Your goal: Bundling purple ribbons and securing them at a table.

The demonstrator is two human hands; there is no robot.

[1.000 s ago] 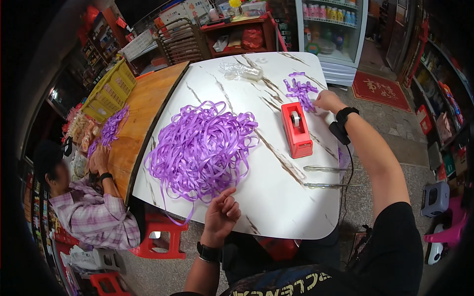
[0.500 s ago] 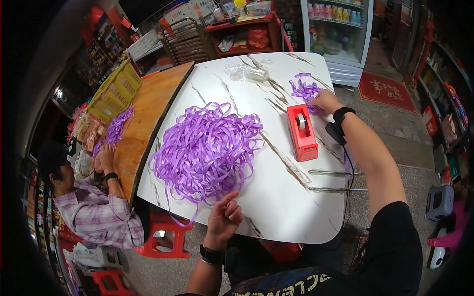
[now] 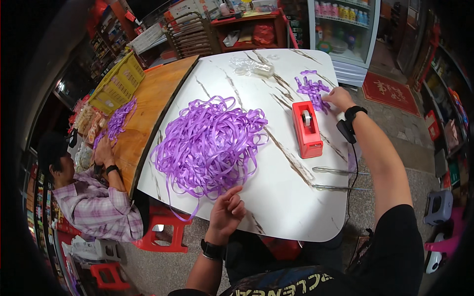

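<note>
A large tangled heap of long purple ribbon [image 3: 210,148] covers the left half of the white marbled table [image 3: 276,207]. Just off the heap's near edge is my left hand [image 3: 228,212], its index finger stretched out and the others loosely curled, holding nothing. At the far right, my right hand [image 3: 340,100] is at the edge of a small pile of short purple ribbon pieces [image 3: 311,88]. Its fingertips are pressed together; what lies between them is too small to make out. A red tape dispenser [image 3: 307,130] stands left of that hand.
Two thin metal rods [image 3: 340,187] jut past the table's right edge. Clear plastic wrapping [image 3: 253,67] lies at the back. On the left, a person [image 3: 94,197] handles purple ribbon at a wooden table [image 3: 163,84] bearing a yellow basket [image 3: 116,84]. A cable hangs from my right wrist.
My right hand has drawn back slightly to the right from over the small ribbon pile, showing more of the pieces. The view has shifted a little; my left hand stays by the heap.
</note>
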